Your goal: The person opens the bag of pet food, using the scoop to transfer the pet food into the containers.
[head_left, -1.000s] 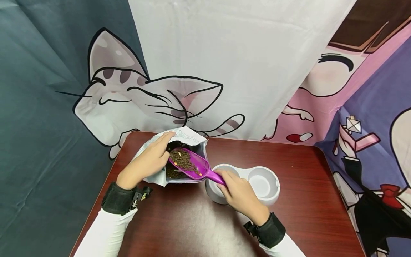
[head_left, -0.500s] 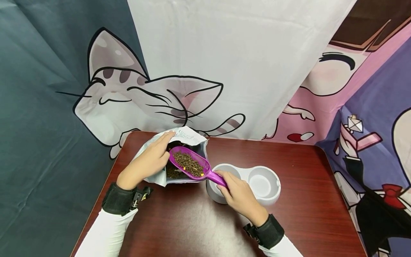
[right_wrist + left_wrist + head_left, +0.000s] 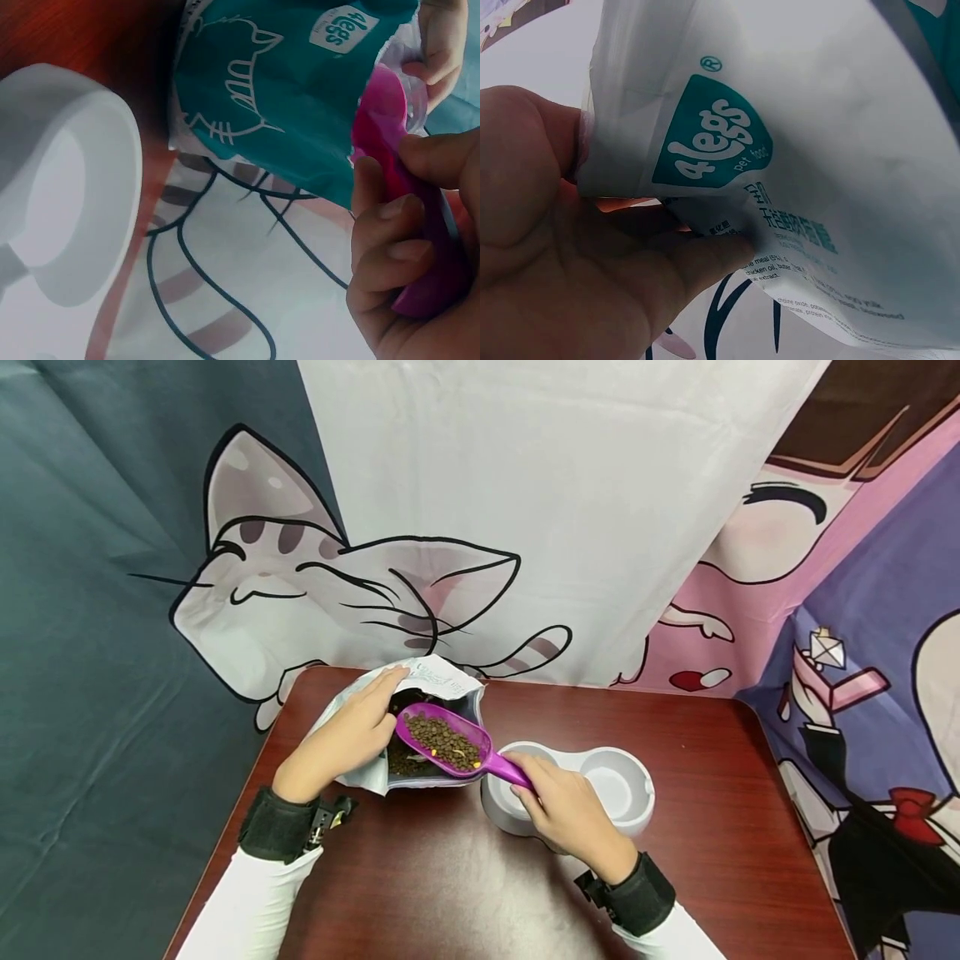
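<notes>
My left hand (image 3: 345, 739) grips the side edge of an opened pet food bag (image 3: 438, 677); in the left wrist view, its thumb and fingers pinch the white bag wall (image 3: 832, 127). A translucent purple scoop (image 3: 504, 767), heaped with brown kibble (image 3: 444, 742) and a few yellow bits, sits over the bag's mouth. My right hand (image 3: 573, 810) holds the scoop by its handle, fingers curled round it in the right wrist view. More kibble shows inside the bag below the scoop. The bag's teal front (image 3: 300, 97) carries a white cat outline.
A white double bowl (image 3: 506, 818) stands on the reddish-brown table (image 3: 420, 877), right of the bag and partly beneath my right hand. Its right-hand basin holds nothing. Behind the table hangs a cloth printed with cartoon cats (image 3: 285, 560).
The scoop has turned from tilted to more level, so its heap of kibble shows fuller. It has shifted slightly right with my right hand. My left hand and the bag stay put.
</notes>
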Motion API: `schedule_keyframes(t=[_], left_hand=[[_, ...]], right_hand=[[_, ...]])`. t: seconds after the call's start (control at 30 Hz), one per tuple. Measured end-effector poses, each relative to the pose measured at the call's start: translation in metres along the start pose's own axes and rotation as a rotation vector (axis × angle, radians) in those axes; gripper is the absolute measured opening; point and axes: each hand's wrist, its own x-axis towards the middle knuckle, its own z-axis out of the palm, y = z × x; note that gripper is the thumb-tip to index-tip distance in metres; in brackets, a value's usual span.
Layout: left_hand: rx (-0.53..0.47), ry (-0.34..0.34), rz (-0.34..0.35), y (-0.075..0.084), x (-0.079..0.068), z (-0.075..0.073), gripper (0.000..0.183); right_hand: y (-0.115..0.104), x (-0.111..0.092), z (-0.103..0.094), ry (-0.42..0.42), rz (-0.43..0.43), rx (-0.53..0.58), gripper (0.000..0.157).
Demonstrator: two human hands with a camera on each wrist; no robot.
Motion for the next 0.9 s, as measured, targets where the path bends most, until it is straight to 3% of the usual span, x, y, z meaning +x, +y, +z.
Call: schedule_keyframes(t=[0.2, 0.67, 0.9], left_hand=[[-0.008, -0.001, 0.007, -0.001, 0.001, 0.002, 0.064], [0.000, -0.003, 0.010, -0.002, 0.002, 0.000, 0.065], [0.000, -0.009, 0.006, -0.003, 0.002, 0.001, 0.066]], right_hand=[[0.006, -0.006, -0.022, -0.016, -0.009, -0.006, 0.038], [0.030, -0.031, -0.100, -0.075, 0.011, -0.084, 0.043], [0.041, -0.050, -0.118, -0.115, 0.044, -0.153, 0.049]])
